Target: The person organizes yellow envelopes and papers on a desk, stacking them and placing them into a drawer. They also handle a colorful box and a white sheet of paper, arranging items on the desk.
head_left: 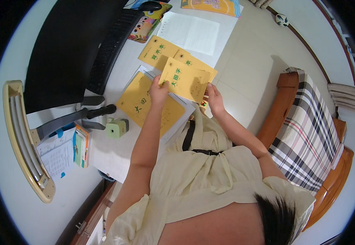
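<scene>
Between my two hands is a yellow exercise book point(185, 79) with green characters on its cover. My left hand point(158, 92) pinches its left edge, and my right hand point(214, 98) grips its lower right corner. Behind the held book lie two more yellow exercise books, one farther left point(155, 51) and one partly covered point(202, 67). Under my left wrist, a larger yellow exercise book point(134, 100) rests on white paper on the desk; my forearm hides part of it. A small colourful piece point(204, 103) shows beside my right hand, too covered to make out.
A white sheet point(191, 32) lies on the desk point(104, 153) at the back. To the left are a black keyboard point(114, 47), a monitor point(65, 53), a desk lamp point(26, 139) and a green pencil sharpener point(116, 128). On the right stands a bed with a plaid cover point(308, 130).
</scene>
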Motion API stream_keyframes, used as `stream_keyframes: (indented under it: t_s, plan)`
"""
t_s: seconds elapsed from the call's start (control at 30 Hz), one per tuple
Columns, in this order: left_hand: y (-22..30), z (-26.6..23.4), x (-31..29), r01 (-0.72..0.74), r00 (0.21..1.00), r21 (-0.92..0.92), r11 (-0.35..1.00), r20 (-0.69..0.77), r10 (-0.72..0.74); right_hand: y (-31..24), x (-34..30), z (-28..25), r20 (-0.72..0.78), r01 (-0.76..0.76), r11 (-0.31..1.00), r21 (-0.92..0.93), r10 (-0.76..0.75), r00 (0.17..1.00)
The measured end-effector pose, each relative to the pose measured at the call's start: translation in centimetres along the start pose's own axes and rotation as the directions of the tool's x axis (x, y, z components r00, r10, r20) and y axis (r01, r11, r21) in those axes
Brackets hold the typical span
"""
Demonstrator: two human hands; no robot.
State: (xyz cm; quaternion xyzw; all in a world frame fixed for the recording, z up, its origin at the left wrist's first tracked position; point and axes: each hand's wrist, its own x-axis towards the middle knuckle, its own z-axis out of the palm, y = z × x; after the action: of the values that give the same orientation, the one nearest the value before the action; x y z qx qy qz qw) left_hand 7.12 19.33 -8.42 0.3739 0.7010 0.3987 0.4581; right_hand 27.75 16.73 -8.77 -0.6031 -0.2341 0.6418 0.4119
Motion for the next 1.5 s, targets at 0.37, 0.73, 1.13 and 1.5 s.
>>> stream_keyframes:
  t_s: [0.37, 0.73, 1.13, 1.5]
  plan:
    - [-2.6, 4.5, -2.3, -0.571, 0.821, 0.401, 0.717, 0.309, 0.481, 2.7, 0.6, 0.6, 0.215, 0.364, 0.716, -0.595, -0.295, 0.931]
    - [-2.4, 4.9, -1.6, -0.378, 0.911, 0.195, 0.905, 0.254, 0.325, -0.3, -2.4, 2.5, 0.291, 0.377, 0.565, -0.734, -0.239, 0.926]
    - [-2.4, 4.7, -1.5, -0.314, 0.932, 0.034, 0.949, 0.2, 0.301, 0.5, -1.4, 1.4, 0.319, 0.431, 0.784, -0.447, -0.311, 0.895]
    - [-2.9, 5.0, -1.7, -0.403, 0.903, 0.137, 0.905, 0.221, 0.368, 0.6, -1.6, 1.3, 0.336, 0.391, 0.83, -0.398, -0.265, 0.904]
